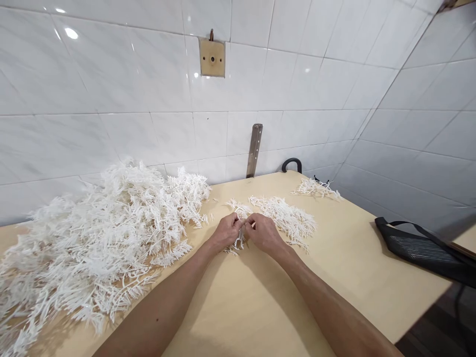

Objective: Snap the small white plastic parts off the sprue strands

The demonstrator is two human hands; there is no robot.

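My left hand (227, 231) and my right hand (263, 231) meet over the table, fingertips almost touching. Both are pinched closed on a small white plastic sprig (240, 241), whose thin branches show above and below the fingers; the exact grip point is hidden. Just beyond my right hand lies a flat bunch of white sprigs (288, 216). To the left of my left hand spreads a large heap of white branching sprigs (111, 238).
A smaller bunch of sprigs (316, 188) rests at the table's far right corner. Beside it rises a black curved handle (292, 161). A black mesh bag (416, 248) lies over the right edge of the tan table (349, 277). Behind, a metal bracket (255, 150) stands against the tiled wall (156, 84).
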